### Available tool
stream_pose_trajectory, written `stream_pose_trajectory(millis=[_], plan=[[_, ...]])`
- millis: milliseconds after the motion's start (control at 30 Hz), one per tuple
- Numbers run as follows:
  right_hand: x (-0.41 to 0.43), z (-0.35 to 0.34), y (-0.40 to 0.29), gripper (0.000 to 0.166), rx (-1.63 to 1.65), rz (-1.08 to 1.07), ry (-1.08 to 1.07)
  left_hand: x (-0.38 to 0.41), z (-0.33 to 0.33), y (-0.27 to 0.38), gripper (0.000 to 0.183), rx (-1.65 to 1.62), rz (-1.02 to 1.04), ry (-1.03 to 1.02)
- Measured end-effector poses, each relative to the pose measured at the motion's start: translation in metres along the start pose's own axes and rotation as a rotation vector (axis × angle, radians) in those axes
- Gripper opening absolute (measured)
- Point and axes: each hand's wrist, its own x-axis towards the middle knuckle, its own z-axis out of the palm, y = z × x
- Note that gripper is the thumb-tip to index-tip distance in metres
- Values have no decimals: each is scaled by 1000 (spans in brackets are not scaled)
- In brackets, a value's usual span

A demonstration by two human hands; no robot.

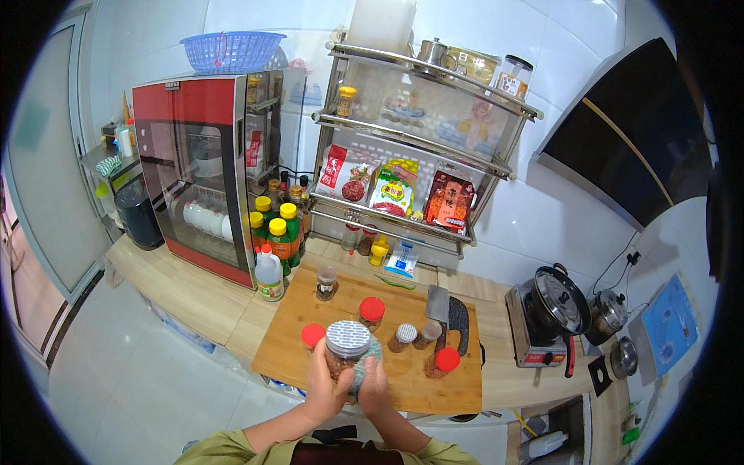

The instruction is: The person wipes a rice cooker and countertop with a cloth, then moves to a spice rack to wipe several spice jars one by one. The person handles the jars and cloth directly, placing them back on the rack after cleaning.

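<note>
My left hand (pixel 321 381) is wrapped around a clear jar (pixel 339 365) with a grey-and-white patterned lid, raised over the front of a wooden cutting board (pixel 293 311). Reddish-brown contents show through its wall. My right hand (pixel 374 390) presses a greenish-grey cloth (pixel 368 359) to the jar's right side. Behind the jar stands a red-lidded jar (pixel 371 313), and another red-lidded jar (pixel 313 336) is partly hidden at its left. To the right are a small jar with a patterned lid (pixel 403 337), a clear-topped jar (pixel 429 333) and a third red-lidded jar (pixel 444 362).
A cleaver (pixel 437 303) and a dark-bladed knife (pixel 458 317) lie at the board's right. One more jar (pixel 326 283) stands at back left. Beyond are bottles (pixel 279 235), a red-fronted cabinet (pixel 192 174), a spice rack (pixel 401 128) and a lidded pan (pixel 561 305) on a portable stove (pixel 537 351).
</note>
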Motion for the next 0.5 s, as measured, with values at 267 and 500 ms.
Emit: stream_pose_trajectory(millis=[267, 500], plan=[[0, -56, 68, 29, 608, 308, -22, -3, 4, 1, 79, 331, 236, -387], [-5, -95, 121, 27, 596, 657, 117, -7, 14, -31, 81, 151, 14, -628]])
